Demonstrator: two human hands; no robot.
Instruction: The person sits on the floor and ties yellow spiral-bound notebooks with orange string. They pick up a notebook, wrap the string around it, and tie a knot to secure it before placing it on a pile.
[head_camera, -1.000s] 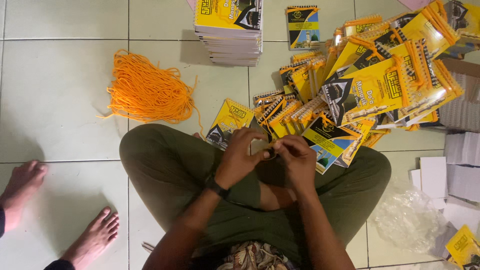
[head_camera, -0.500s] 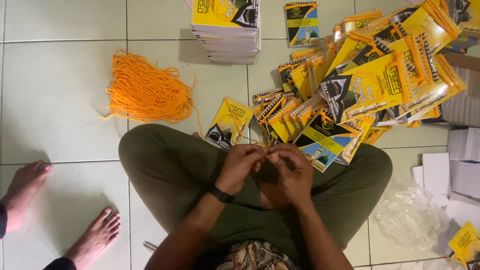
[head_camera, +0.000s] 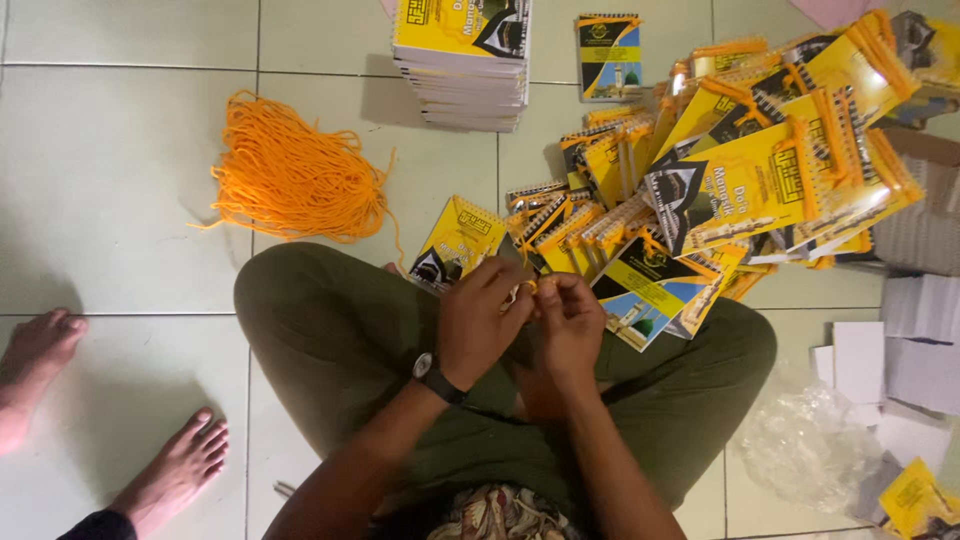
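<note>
Where the two hands meet above the lap, the fingers (head_camera: 522, 287) of both pinch together on a short bit of orange cord (head_camera: 530, 287); a small pale piece sits between them, too small to tell. Left hand (head_camera: 483, 322) wears a dark wristwatch (head_camera: 433, 377); right hand (head_camera: 572, 322) touches it at the fingertips. Both hover over crossed legs in olive trousers (head_camera: 330, 330). Just beyond the knees, on the tiled floor (head_camera: 110, 180), lies a loose heap of yellow booklets (head_camera: 740, 170) tied with orange cord. A neat stack of booklets (head_camera: 462, 60) stands farther off, with a bundle of orange cord (head_camera: 295, 180) to its left. Another person's bare feet (head_camera: 170, 465) rest at the lower left.
</note>
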